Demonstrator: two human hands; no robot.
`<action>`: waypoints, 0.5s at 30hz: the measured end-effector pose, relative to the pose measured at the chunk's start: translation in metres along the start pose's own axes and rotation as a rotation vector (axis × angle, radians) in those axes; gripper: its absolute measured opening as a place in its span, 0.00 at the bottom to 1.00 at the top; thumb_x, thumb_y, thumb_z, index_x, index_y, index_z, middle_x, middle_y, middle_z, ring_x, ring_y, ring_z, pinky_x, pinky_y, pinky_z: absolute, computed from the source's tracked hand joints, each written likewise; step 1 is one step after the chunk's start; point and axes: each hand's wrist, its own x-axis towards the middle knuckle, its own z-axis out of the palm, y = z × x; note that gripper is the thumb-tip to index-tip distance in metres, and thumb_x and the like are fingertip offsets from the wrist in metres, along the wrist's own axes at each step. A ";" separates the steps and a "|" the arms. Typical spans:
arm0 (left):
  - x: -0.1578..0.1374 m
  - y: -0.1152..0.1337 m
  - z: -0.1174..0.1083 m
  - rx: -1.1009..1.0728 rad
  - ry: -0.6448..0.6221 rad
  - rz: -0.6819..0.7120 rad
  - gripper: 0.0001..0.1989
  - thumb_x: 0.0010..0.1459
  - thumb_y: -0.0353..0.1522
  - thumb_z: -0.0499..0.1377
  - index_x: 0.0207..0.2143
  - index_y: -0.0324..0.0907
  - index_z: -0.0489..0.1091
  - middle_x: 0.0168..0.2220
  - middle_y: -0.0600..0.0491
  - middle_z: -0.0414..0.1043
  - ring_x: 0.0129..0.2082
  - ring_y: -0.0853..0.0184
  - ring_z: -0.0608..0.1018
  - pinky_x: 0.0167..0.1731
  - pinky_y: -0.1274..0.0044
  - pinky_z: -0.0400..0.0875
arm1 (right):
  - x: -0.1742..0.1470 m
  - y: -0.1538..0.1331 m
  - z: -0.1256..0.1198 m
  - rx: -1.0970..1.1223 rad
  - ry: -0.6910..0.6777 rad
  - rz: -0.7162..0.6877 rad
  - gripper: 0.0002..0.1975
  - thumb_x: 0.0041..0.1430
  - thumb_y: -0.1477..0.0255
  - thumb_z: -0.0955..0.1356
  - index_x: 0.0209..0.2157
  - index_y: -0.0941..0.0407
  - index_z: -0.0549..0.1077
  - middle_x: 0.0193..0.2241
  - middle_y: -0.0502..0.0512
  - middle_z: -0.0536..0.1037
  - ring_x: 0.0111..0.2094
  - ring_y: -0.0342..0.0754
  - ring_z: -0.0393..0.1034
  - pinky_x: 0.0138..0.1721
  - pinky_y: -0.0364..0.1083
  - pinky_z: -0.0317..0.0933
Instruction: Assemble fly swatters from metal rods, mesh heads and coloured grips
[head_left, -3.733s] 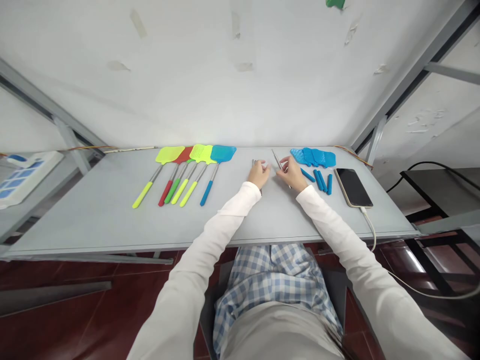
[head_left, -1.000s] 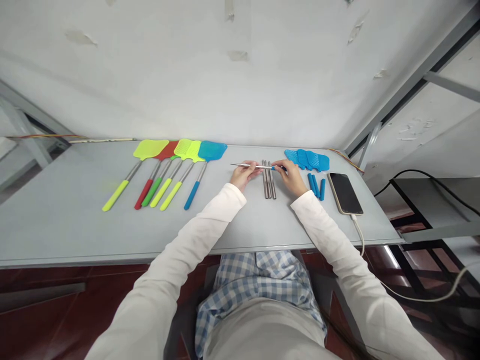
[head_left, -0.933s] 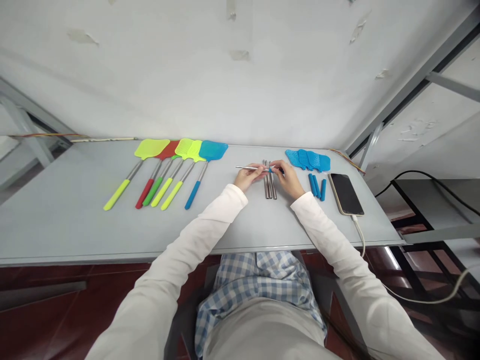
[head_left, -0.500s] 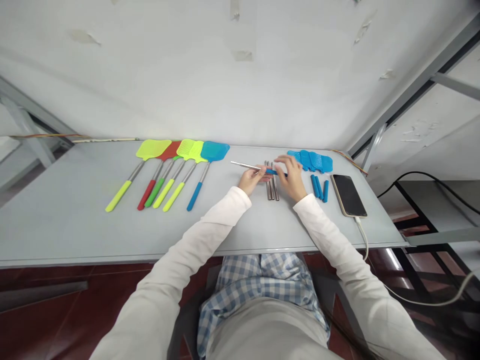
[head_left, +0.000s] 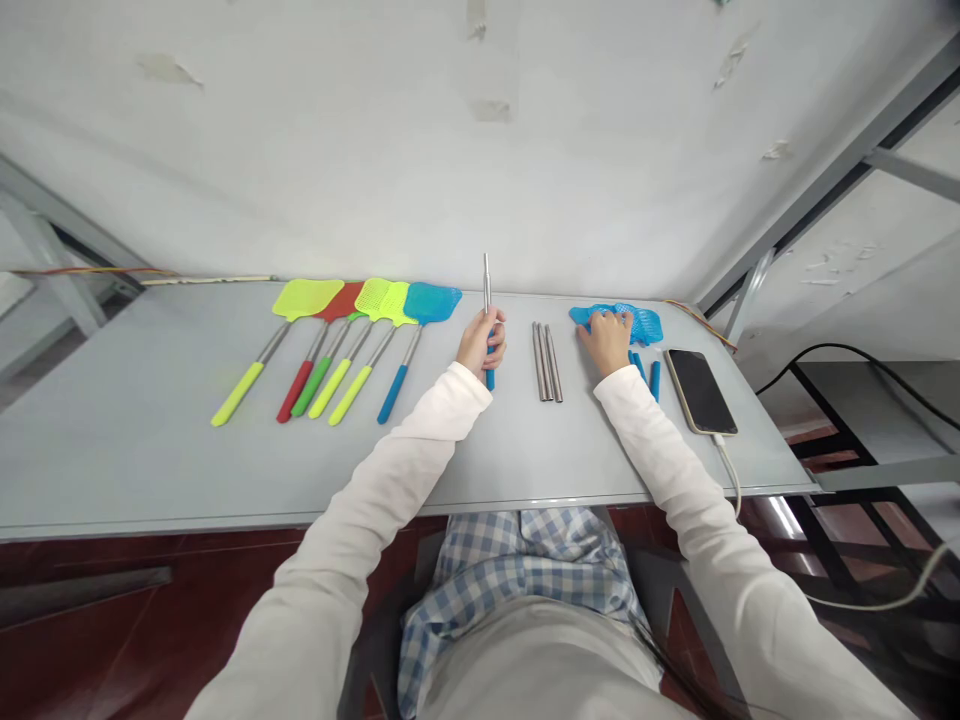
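Observation:
My left hand (head_left: 480,342) is closed around the blue grip of a fly swatter handle (head_left: 487,285), whose silver metal rod points up toward the wall. Over to the right, my right hand (head_left: 609,342) has its fingers curled onto the blue fly swatter heads (head_left: 646,325), which lie overlapped near the back edge; its fingertips are partly hidden. Between the hands lie several bare metal rods (head_left: 547,362), side by side. Loose blue grips (head_left: 655,380) rest just right of my right hand, partly covered by it.
Several whole fly swatters in yellow, red, green and blue lie in a row at the left, such as the blue swatter (head_left: 433,303). A phone (head_left: 700,390) with a white cable (head_left: 726,465) lies at the right. The white wall (head_left: 337,150) stands behind the table.
My left hand has turned the handle from lying sideways to pointing away and moved slightly left. My right hand has let go of the blue grip and moved right onto the blue heads.

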 end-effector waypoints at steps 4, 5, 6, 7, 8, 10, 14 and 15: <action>0.006 0.002 -0.015 0.237 -0.017 0.114 0.14 0.61 0.45 0.58 0.33 0.45 0.69 0.18 0.62 0.56 0.12 0.78 0.54 0.13 0.84 0.47 | -0.002 -0.011 -0.007 -0.019 -0.037 -0.060 0.12 0.61 0.75 0.60 0.34 0.61 0.74 0.32 0.70 0.76 0.43 0.62 0.68 0.55 0.65 0.48; 0.006 0.002 -0.019 0.329 0.001 0.180 0.11 0.61 0.43 0.59 0.33 0.45 0.70 0.19 0.61 0.58 0.14 0.77 0.58 0.15 0.83 0.51 | -0.003 -0.012 -0.008 -0.028 -0.043 -0.051 0.11 0.61 0.73 0.61 0.35 0.61 0.73 0.35 0.71 0.76 0.44 0.63 0.67 0.54 0.65 0.49; 0.006 0.001 -0.023 0.439 0.029 0.251 0.08 0.60 0.40 0.60 0.33 0.45 0.71 0.19 0.60 0.61 0.16 0.75 0.62 0.19 0.82 0.55 | -0.004 -0.013 -0.008 -0.035 -0.039 -0.037 0.10 0.61 0.70 0.63 0.37 0.62 0.73 0.38 0.73 0.75 0.46 0.64 0.66 0.54 0.65 0.49; 0.005 0.001 -0.027 0.567 0.058 0.320 0.05 0.58 0.37 0.61 0.33 0.46 0.73 0.21 0.59 0.64 0.20 0.73 0.66 0.22 0.82 0.58 | -0.006 -0.012 -0.007 -0.036 -0.027 -0.019 0.12 0.60 0.67 0.65 0.38 0.62 0.73 0.41 0.74 0.74 0.48 0.65 0.64 0.53 0.65 0.50; 0.004 0.000 -0.029 0.712 0.077 0.380 0.03 0.57 0.35 0.62 0.34 0.47 0.74 0.23 0.57 0.67 0.24 0.71 0.69 0.26 0.81 0.60 | -0.007 -0.011 -0.006 -0.031 -0.015 0.003 0.15 0.60 0.65 0.66 0.40 0.63 0.72 0.44 0.75 0.73 0.49 0.66 0.63 0.52 0.65 0.51; 0.001 -0.003 -0.033 1.022 0.069 0.469 0.05 0.56 0.33 0.63 0.36 0.48 0.76 0.29 0.54 0.72 0.32 0.66 0.73 0.31 0.78 0.61 | -0.008 -0.007 -0.002 0.000 -0.005 0.057 0.21 0.59 0.60 0.66 0.44 0.64 0.70 0.46 0.77 0.70 0.49 0.67 0.63 0.49 0.65 0.54; 0.000 -0.010 -0.036 1.459 0.004 0.557 0.10 0.61 0.37 0.58 0.43 0.51 0.77 0.36 0.49 0.73 0.42 0.58 0.73 0.35 0.74 0.62 | -0.007 0.000 0.004 0.034 -0.025 0.129 0.26 0.60 0.58 0.67 0.49 0.66 0.66 0.44 0.77 0.71 0.47 0.66 0.65 0.47 0.62 0.57; 0.001 -0.012 -0.037 1.515 0.007 0.563 0.11 0.62 0.38 0.57 0.45 0.52 0.76 0.37 0.49 0.73 0.43 0.57 0.72 0.35 0.74 0.62 | -0.007 0.000 0.004 0.021 -0.028 0.125 0.26 0.59 0.59 0.67 0.49 0.66 0.66 0.44 0.77 0.71 0.46 0.66 0.65 0.47 0.61 0.57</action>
